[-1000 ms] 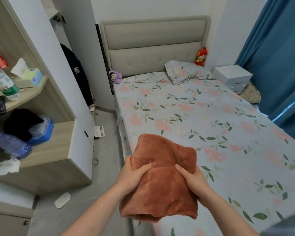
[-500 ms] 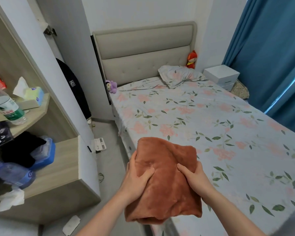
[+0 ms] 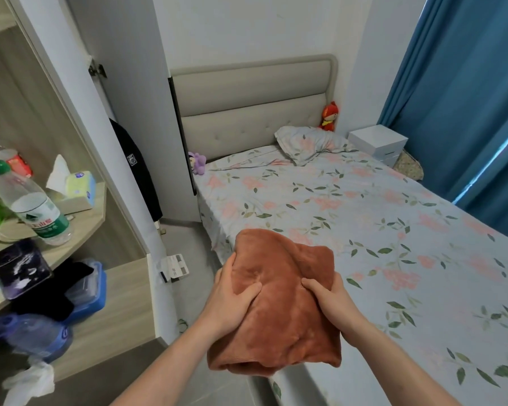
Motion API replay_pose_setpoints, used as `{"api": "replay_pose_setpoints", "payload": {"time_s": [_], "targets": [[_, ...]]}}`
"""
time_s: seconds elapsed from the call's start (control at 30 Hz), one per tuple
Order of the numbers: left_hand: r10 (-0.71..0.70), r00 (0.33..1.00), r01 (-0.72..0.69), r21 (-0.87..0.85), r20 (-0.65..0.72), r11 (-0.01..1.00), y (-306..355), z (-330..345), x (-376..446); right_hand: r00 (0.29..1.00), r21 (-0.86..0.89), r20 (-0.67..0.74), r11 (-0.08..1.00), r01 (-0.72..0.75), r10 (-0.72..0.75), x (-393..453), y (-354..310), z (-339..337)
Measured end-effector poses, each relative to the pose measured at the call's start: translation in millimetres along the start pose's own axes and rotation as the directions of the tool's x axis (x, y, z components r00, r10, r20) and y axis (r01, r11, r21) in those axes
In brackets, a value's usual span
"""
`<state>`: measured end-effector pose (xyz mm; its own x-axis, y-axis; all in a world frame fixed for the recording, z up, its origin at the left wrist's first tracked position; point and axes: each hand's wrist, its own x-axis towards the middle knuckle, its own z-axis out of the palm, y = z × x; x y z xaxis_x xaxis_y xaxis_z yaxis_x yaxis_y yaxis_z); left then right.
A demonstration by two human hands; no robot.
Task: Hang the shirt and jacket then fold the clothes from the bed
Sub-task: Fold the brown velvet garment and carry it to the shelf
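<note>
Bedroom, narrow, with pale walls and a grey floor [image 3: 194, 259].

Bed [image 3: 364, 230]: floral sheet in pale blue with pink blossoms and green leaves; padded beige headboard [image 3: 252, 109]; one matching pillow [image 3: 308, 143] at the head.

Folded garment [image 3: 279, 303]: rust-brown, plush, folded into a thick square bundle. Held in the air over the near left edge of the bed, partly above the floor gap.

Left hand [image 3: 232, 297]: grips the bundle's left side, thumb pressed across the top, fingers wrapped round the edge.

Right hand [image 3: 332, 300]: grips the bundle's right side, thumb on top, fingers underneath and out of sight.

Dark jacket [image 3: 138, 171]: hangs at the left, between the wardrobe door [image 3: 79, 118] and the bed's head end.

Shelving [image 3: 112, 303], left, wood-toned: holds a plastic water bottle [image 3: 33, 206] with a green cap, a tissue box [image 3: 77, 189], a blue container [image 3: 91, 288] with black fabric beside it, and a blue jug [image 3: 27, 335] on its side.

Soft toys: one purple [image 3: 197, 162] at the headboard's left corner, one red [image 3: 329, 117] at its right corner.

White bedside cabinet [image 3: 379, 145]: stands right of the pillow.

Blue curtain [image 3: 467, 98]: hangs along the right wall.

Paper tag [image 3: 173, 266]: lies on the floor near the shelving.
</note>
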<state>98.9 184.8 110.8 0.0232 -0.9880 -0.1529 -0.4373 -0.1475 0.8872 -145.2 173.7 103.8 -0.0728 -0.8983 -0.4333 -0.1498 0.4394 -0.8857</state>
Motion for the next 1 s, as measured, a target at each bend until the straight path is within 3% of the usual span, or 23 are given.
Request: {"api": "replay_pose_setpoints", "payload": {"time_s": [0.43, 1.0], "targets": [[-0.03, 0.999, 0.031, 0.016, -0.036, 0.999, 20, -24, 144, 0.998, -0.009, 0.064, 1.0, 0.001, -0.001, 133, -74, 13], [-0.057, 0.941, 0.047, -0.036, -0.333, 0.998, 46, -166, 332, 0.932, -0.096, 0.341, 0.982, 0.165, -0.124, 324, -255, 131]]}}
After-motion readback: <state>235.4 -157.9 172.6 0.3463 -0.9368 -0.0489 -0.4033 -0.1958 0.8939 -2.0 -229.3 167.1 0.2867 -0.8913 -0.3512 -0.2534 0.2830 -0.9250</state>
